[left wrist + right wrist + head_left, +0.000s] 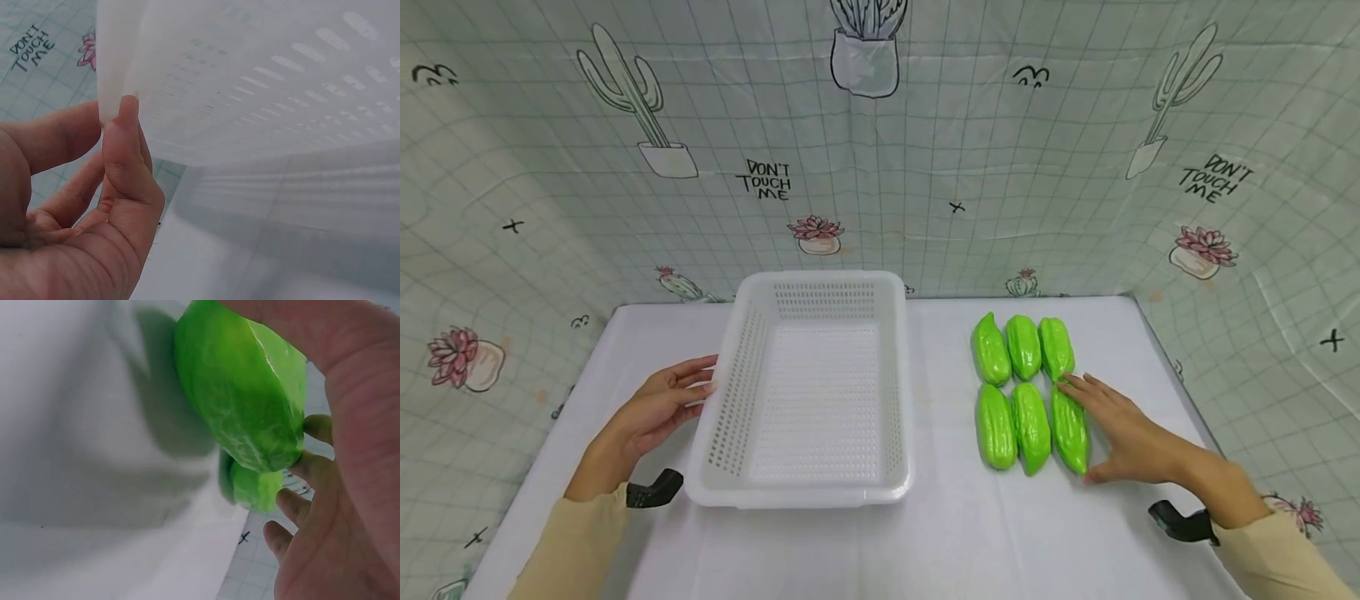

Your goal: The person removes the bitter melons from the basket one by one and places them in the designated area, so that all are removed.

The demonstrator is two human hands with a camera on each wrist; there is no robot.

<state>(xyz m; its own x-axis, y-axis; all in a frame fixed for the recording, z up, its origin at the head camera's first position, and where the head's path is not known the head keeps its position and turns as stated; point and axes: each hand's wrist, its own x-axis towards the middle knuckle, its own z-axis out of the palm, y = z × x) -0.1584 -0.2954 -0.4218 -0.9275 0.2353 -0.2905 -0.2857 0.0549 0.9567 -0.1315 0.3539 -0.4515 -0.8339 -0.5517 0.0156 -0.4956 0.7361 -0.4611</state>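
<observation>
My left hand (pixel 658 408) is at the left side of a white plastic basket (pixel 801 493), its thumb and fingers pinching the rim (pixel 115 69) in the left wrist view. Several glossy green ridged fruits lie in two rows right of the basket. Spread along the front-right green fruit (pixel 1070 429), my right hand (pixel 1138 433) has its fingertips at the far end and its thumb beside the near tip. Up close, the right wrist view shows this green fruit (pixel 240 394) on the table, with fingertips right at its side and the thumb tip hidden.
A white cloth covers the table (pixel 955 542). The basket has slotted walls and holds nothing. The other green fruits sit close together, such as the back-left one (pixel 992 354). A grid-patterned curtain (pixel 910 150) with cactus drawings stands around the back and sides.
</observation>
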